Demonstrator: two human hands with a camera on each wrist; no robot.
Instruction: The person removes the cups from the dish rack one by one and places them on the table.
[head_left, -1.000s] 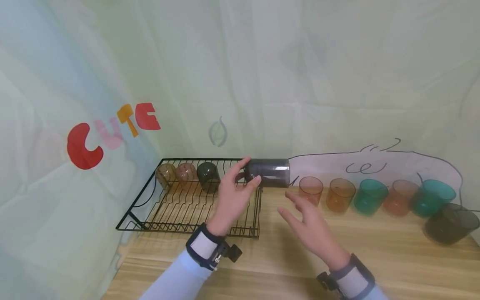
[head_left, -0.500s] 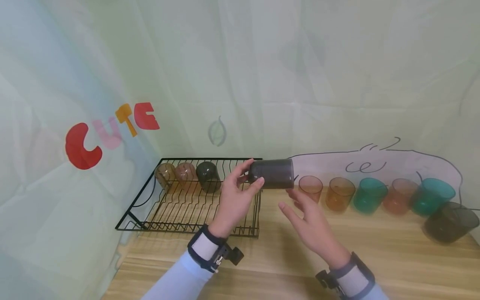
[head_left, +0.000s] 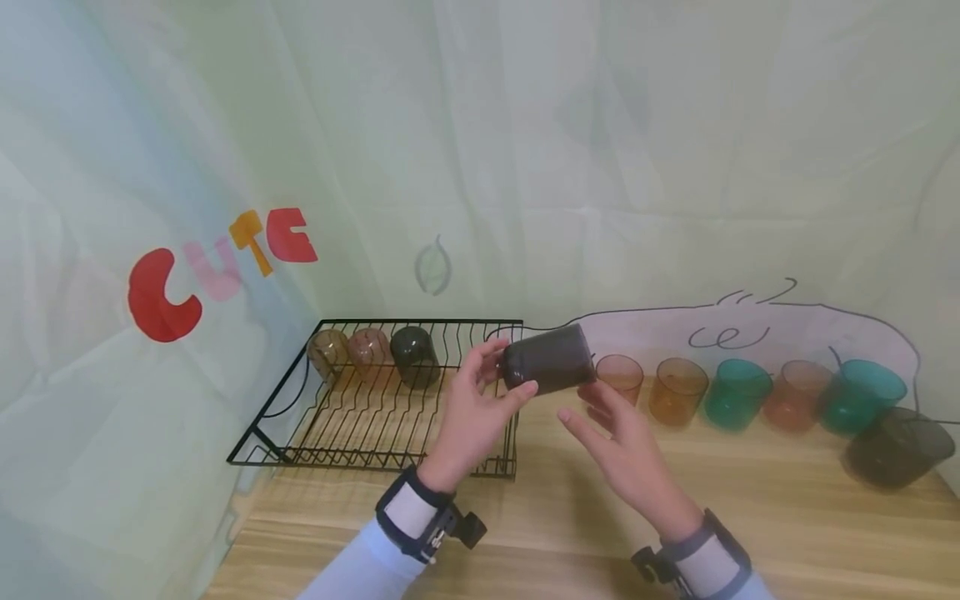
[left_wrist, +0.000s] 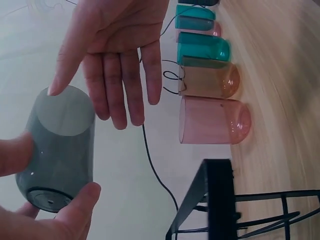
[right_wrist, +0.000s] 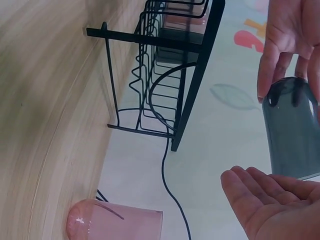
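A dark grey see-through cup (head_left: 549, 360) is held in the air on its side, its rim end to the right and tilted slightly up. My left hand (head_left: 472, 417) grips it round the base end, thumb in front; fingertips show at the base in the left wrist view. Fingers extended, my right hand (head_left: 626, 450) is at the rim end, its fingertips at the lower edge of the rim. In the right wrist view the cup (right_wrist: 295, 135) has its rim by the palm side of the right fingers.
A black wire rack (head_left: 375, 460) stands at the left, with amber, pink and dark cups (head_left: 415, 358) upside down at its back. On the wooden table (head_left: 570, 533), right, is a row of upright cups: pink (head_left: 621, 377), orange (head_left: 677, 392), teal (head_left: 738, 395) and others, ending with a dark one (head_left: 896, 450).
The grey cup has moved slightly right and down and turned from level to tilted, rim end higher. The right fingertips, apart from it earlier, are now at its rim.
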